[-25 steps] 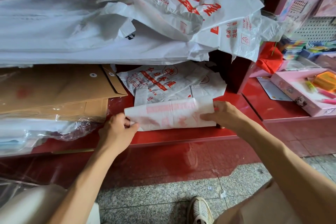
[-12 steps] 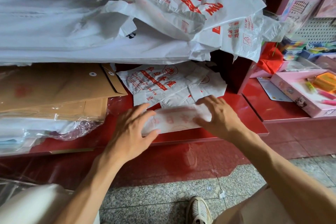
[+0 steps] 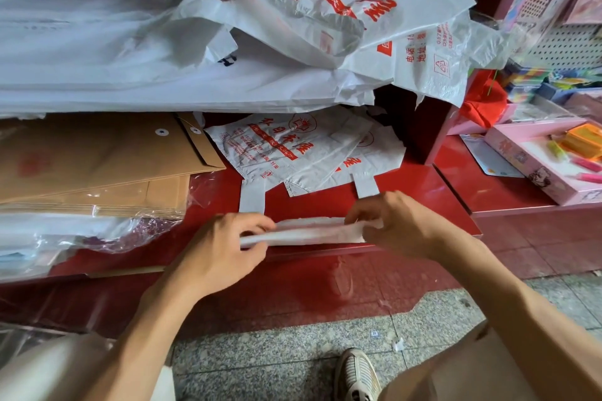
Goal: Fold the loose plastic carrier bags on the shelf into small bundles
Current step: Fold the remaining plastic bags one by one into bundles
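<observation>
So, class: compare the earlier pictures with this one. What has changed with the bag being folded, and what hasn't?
The folded bag has gone from a wide panel to a narrow strip. The left hand and right hand, flat on it half a second ago, now pinch its ends. The printed bags behind and the brown envelopes stayed put.

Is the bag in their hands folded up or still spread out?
Folded: the bag is a narrow strip, pinched at its ends by left hand and right hand.

Brown envelopes (image 3: pixel 97 159) lie left; a pink box (image 3: pixel 534 169) sits right.

Bright even light, sharp centre, wide-angle bowed edges.
</observation>
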The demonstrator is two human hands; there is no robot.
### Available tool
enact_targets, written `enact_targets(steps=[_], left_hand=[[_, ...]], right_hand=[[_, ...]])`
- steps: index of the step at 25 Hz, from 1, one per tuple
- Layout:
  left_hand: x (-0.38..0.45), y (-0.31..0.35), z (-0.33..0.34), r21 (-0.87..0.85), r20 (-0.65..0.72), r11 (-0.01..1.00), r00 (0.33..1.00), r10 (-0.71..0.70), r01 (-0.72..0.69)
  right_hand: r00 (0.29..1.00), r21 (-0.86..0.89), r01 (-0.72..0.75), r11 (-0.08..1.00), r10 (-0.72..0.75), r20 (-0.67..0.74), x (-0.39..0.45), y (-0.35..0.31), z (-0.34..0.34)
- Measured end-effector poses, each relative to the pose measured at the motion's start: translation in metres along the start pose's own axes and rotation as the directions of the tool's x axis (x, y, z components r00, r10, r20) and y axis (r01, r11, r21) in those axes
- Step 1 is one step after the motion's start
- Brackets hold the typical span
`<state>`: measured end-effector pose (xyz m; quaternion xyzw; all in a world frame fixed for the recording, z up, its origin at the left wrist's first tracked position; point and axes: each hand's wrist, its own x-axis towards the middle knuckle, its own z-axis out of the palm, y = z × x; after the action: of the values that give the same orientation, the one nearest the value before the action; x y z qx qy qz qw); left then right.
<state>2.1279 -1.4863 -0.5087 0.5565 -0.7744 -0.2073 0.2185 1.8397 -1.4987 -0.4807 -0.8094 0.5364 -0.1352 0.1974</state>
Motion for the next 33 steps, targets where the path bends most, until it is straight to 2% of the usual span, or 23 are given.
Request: enact_targets(steps=[2,4,6,7,8,9,10,12,13,15,18,20,24,27,29,30,31,32,33], left_hand=[[0.004,0.000,-0.003,-0.216,-0.076,0.971,0.990,-0.120,0.101],[0.012,-0.003,0.001,-0.350,-0.150,0.925,0.967,-0.208,0.145],[0.019,-0.004,0.007,-0.407,-0.203,0.898,0.942,-0.268,0.168],[0.021,-0.004,0.010,-0.406,-0.212,0.894,0.932,-0.294,0.190],[0.022,-0.005,0.011,-0.402,-0.197,0.885,0.922,-0.333,0.234],[0.023,-0.005,0.010,-0.410,-0.166,0.867,0.911,-0.377,0.284],[0.023,-0.004,0.010,-0.415,-0.125,0.849,0.904,-0.408,0.326],[0.021,-0.002,0.009,-0.308,-0.072,0.885,0.919,-0.388,0.349],[0.020,-0.002,0.009,-0.225,-0.069,0.914,0.930,-0.362,0.339],[0.019,-0.001,0.009,-0.205,-0.100,0.920,0.928,-0.360,0.334],[0.021,-0.002,0.008,-0.329,-0.082,0.857,0.892,-0.445,0.397],[0.021,-0.003,0.010,-0.345,-0.091,0.856,0.894,-0.439,0.385],[0.019,-0.008,0.011,-0.391,-0.141,0.855,0.896,-0.421,0.340],[0.018,-0.013,0.014,-0.361,-0.162,0.871,0.898,-0.409,0.332],[0.017,-0.014,0.015,-0.380,-0.155,0.855,0.887,-0.435,0.353],[0.016,-0.015,0.015,-0.361,-0.167,0.862,0.885,-0.435,0.356],[0.015,-0.015,0.016,-0.277,-0.217,0.902,0.892,-0.395,0.332],[0.015,-0.014,0.017,-0.146,-0.284,0.952,0.911,-0.300,0.268],[0.015,-0.013,0.018,-0.009,-0.320,0.987,0.935,-0.156,0.162]], right_hand=[[0.988,0.141,-0.067,0.988,0.085,-0.130,0.003,0.002,-0.006],[0.949,0.236,-0.132,0.963,0.191,-0.250,0.010,0.003,-0.006],[0.895,0.097,-0.176,0.980,0.201,-0.398,0.017,0.008,0.002],[0.881,-0.004,-0.193,0.981,0.172,-0.441,0.019,0.009,0.006],[0.876,-0.035,-0.211,0.977,0.173,-0.451,0.022,0.010,0.011],[0.874,0.028,-0.232,0.972,0.221,-0.432,0.024,0.010,0.014],[0.871,0.180,-0.260,0.949,0.311,-0.381,0.024,0.008,0.014],[0.851,0.528,-0.324,0.785,0.486,-0.201,0.026,0.009,0.008],[0.844,0.614,-0.362,0.701,0.526,-0.104,0.026,0.012,0.004],[0.841,0.626,-0.423,0.655,0.541,0.003,0.024,0.021,-0.002],[0.792,0.615,-0.451,0.647,0.607,-0.059,0.024,0.028,-0.002],[0.768,0.668,-0.408,0.622,0.629,-0.117,0.025,0.029,0.002],[0.760,0.808,-0.342,0.479,0.647,-0.063,0.025,0.028,0.000],[0.787,0.773,-0.388,0.503,0.617,-0.007,0.027,0.032,0.002],[0.807,0.681,-0.410,0.607,0.589,-0.039,0.026,0.031,0.007],[0.821,0.556,-0.419,0.718,0.561,-0.105,0.025,0.029,0.008],[0.837,0.353,-0.418,0.837,0.506,-0.210,0.024,0.028,0.010],[0.857,0.117,-0.379,0.918,0.396,-0.331,0.022,0.025,0.014],[0.874,-0.070,-0.311,0.948,0.256,-0.414,0.021,0.021,0.019]])
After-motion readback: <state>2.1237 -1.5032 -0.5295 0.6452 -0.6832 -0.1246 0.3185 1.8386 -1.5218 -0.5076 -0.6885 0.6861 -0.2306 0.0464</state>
